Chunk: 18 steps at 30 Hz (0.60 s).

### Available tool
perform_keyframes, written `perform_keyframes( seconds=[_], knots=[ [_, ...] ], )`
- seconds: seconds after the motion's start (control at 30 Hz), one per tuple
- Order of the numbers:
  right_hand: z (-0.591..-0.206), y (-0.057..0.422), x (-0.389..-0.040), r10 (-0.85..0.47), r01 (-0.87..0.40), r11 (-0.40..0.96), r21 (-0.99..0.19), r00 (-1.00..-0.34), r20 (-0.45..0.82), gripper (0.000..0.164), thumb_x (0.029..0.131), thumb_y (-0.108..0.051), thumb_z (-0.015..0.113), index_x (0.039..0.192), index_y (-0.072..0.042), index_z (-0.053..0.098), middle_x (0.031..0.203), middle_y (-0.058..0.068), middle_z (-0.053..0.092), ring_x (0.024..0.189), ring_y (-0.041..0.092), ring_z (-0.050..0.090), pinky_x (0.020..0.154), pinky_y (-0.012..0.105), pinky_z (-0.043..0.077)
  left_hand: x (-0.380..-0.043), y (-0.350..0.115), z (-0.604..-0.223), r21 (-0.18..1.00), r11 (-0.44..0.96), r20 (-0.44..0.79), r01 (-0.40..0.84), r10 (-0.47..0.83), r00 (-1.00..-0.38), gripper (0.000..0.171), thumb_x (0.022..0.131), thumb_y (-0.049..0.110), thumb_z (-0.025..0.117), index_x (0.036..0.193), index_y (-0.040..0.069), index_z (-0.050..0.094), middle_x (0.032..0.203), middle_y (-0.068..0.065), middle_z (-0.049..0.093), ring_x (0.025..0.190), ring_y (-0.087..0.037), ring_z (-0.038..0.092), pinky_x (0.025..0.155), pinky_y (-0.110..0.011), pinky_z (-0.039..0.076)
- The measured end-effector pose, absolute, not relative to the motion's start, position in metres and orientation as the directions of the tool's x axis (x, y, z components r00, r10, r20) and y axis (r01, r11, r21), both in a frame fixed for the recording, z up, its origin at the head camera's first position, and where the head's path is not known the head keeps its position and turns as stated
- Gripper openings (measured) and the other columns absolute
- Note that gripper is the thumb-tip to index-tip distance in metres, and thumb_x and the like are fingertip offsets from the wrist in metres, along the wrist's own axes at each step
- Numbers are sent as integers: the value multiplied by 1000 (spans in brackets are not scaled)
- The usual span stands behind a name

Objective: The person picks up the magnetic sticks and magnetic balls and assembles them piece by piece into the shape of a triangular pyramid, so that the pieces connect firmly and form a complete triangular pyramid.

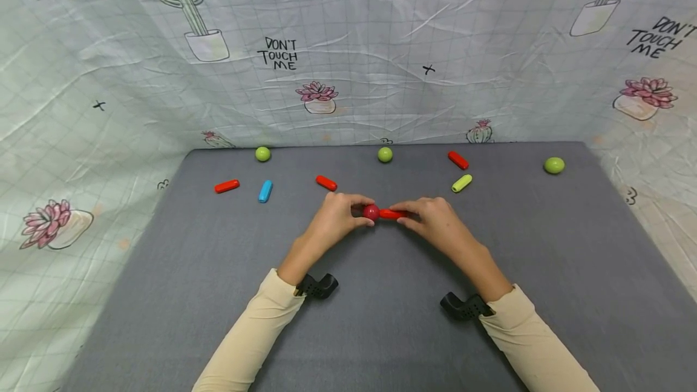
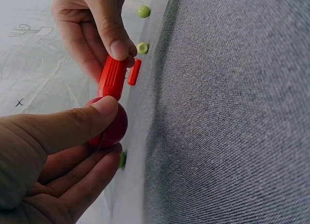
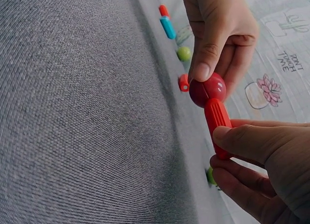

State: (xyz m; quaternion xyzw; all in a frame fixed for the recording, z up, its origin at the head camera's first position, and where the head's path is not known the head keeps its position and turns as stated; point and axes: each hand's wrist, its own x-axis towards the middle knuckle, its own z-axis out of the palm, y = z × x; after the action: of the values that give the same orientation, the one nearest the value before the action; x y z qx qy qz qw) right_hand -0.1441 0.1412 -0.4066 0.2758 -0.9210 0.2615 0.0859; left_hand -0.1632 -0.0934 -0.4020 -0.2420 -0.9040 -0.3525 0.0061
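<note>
Between thumb and fingers, my left hand (image 1: 339, 218) pinches a dark red ball (image 1: 371, 212). A bright red ridged rod (image 1: 391, 214) is pinched by my right hand (image 1: 435, 221). In the head view the rod's left end meets the ball's right side. Both wrist views show the same contact: the ridged rod (image 2: 113, 78) touches the ball (image 2: 115, 124), and seen from the right the ball (image 3: 208, 89) sits at the tip of the rod (image 3: 218, 124). Whether the rod sits inside a hole in the ball cannot be told.
Behind the hands on the grey table (image 1: 381, 319) lie red rods (image 1: 226, 186), a blue rod (image 1: 265, 191), a yellow-green rod (image 1: 461, 183) and green balls (image 1: 385, 155). A printed cloth (image 1: 370, 35) hangs along the back edge.
</note>
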Motion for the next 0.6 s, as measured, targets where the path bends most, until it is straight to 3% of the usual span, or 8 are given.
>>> perform_keyframes(
  seconds=[0.47,0.6],
  knots=[
    [-409,141,-145,-507,-560,703,-438,-827,243,27,87,-13,81,114,-11,78,97,5,78,73,11,64,66,35,54,-165,-90,-403,626,662,102,412,455,-885,33,76,11,90,105,2,77,94,-8,77,84,-14,74,72,-25,58],
    [-408,141,-144,-506,-544,708,-449,-835,215,28,89,-13,80,116,-10,78,99,6,78,76,13,66,67,36,55,-164,-89,-404,619,668,101,413,454,-886,33,76,11,90,105,2,77,99,-8,76,87,-15,73,76,-26,58]
  ],
)
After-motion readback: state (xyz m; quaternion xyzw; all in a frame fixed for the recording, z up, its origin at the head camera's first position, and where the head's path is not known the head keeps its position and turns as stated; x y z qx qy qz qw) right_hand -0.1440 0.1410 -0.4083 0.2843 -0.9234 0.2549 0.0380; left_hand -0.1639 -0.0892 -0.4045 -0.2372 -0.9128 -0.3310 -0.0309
